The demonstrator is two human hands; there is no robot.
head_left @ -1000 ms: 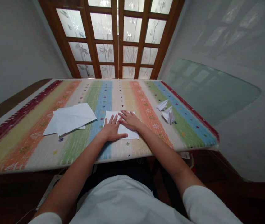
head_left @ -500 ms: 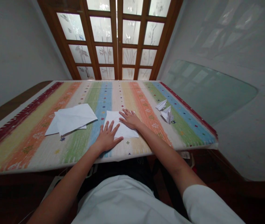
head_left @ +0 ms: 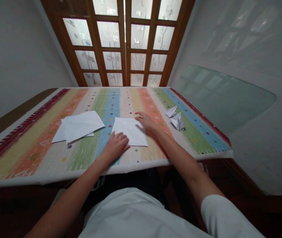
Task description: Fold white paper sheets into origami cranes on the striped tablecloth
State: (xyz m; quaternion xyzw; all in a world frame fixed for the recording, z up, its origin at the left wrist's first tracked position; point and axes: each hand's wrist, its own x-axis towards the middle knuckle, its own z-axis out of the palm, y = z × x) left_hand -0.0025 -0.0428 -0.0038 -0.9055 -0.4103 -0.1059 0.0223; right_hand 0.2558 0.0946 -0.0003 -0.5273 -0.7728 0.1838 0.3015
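Observation:
A white square sheet of paper (head_left: 131,130) lies flat on the striped tablecloth in front of me, with faint crease marks on it. My left hand (head_left: 117,144) rests at its lower left edge, fingers bent but not closed, thumb apart and pointing right. Over the sheet's upper right corner is my right hand (head_left: 145,120), its fingers loosely stretched to the left and a shadow under it on the paper. Neither hand grips anything that I can see.
To the left lie several overlapping white paper sheets (head_left: 81,125). Two folded white paper pieces (head_left: 172,111) (head_left: 177,122) stand on the right side. The table's front edge (head_left: 131,168) runs close to my body. A glass panel (head_left: 225,96) leans along the right wall.
My right hand has lifted and shifted right and away toward the sheet's corner. My left hand's fingers, earlier spread flat on the paper, have drawn in and bent.

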